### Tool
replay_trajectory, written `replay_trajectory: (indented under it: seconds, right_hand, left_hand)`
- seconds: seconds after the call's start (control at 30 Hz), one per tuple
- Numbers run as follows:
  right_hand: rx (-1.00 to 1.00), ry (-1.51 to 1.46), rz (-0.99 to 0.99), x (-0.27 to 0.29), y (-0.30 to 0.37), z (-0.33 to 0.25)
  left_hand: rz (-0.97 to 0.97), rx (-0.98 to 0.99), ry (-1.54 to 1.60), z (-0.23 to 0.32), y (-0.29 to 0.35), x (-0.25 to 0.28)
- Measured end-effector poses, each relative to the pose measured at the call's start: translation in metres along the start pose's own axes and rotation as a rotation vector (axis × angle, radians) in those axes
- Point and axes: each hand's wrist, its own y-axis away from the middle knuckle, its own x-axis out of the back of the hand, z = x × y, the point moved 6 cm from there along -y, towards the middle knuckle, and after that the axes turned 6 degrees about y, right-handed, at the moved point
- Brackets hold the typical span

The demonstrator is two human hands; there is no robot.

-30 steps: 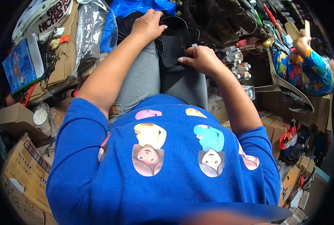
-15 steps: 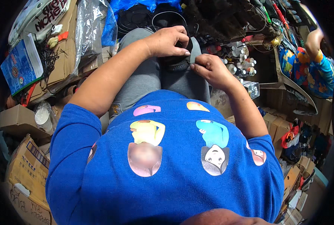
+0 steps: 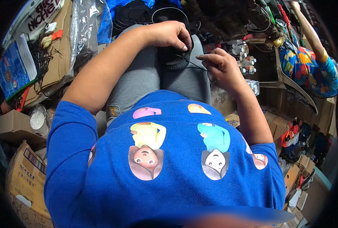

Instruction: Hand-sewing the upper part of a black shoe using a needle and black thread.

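Note:
A black shoe (image 3: pixel 176 62) with a stitched, ridged edge rests on my grey-trousered lap. My left hand (image 3: pixel 173 36) is closed on its upper side, thumb pressed at the edge; the fingers inside or behind it are partly hidden. A dark thread (image 3: pixel 197 65) runs from the shoe toward my right hand (image 3: pixel 220 64). That hand is to the right of the shoe and apart from it, its fingers bent together around the thread, index finger pointing at the shoe. Whether it also holds a small tool cannot be made out.
Beyond my knees lie black shoes or bags (image 3: pixel 133 17) on blue plastic. Several small bottles (image 3: pixel 245 60) stand to the right. Another person's arm (image 3: pixel 309 30) reaches in at the far right. Cardboard boxes (image 3: pixel 22 125) and a blue book (image 3: pixel 17 68) are on the left.
My right hand has moved from the shoe's edge out to the right, and the thread now shows between them. My left hand keeps its hold. The other person's arm has stretched farther away.

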Motion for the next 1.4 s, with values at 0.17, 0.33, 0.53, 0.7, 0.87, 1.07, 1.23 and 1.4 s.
replay_trajectory:
  seconds: [0.17, 0.33, 0.53, 0.7, 0.87, 1.07, 1.23, 1.4]
  right_hand:
    - [0.026, 0.064, -0.017, -0.002, -0.01, 0.0]
    - [0.018, 0.105, -0.054, -0.002, -0.016, -0.009]
    - [-0.105, -0.138, -0.086, -0.013, -0.016, 0.009]
    - [0.054, -0.083, -0.046, -0.017, -0.024, 0.004]
    - [-0.01, -0.161, -0.12, -0.02, -0.027, 0.012]
    - [-0.139, -0.54, -0.23, -0.045, -0.031, 0.041]
    - [-0.034, -0.289, 0.008, -0.039, -0.035, 0.015]
    - [-0.021, -0.196, -0.008, -0.025, -0.02, 0.008]
  left_hand:
    - [-0.008, 0.019, 0.028, -0.001, 0.002, 0.0]
    - [0.0, 0.034, 0.023, -0.003, 0.003, 0.0]
    - [-0.002, 0.007, 0.024, -0.007, 0.001, 0.0]
    - [0.007, 0.016, -0.017, -0.008, 0.002, 0.0]
    - [-0.009, -0.084, -0.074, -0.004, 0.009, 0.003]
    - [0.01, -0.057, -0.143, -0.004, 0.009, 0.001]
    - [0.165, -0.085, -0.212, 0.002, 0.016, 0.0]
    - [0.616, -0.272, -0.435, 0.023, 0.059, 0.021]
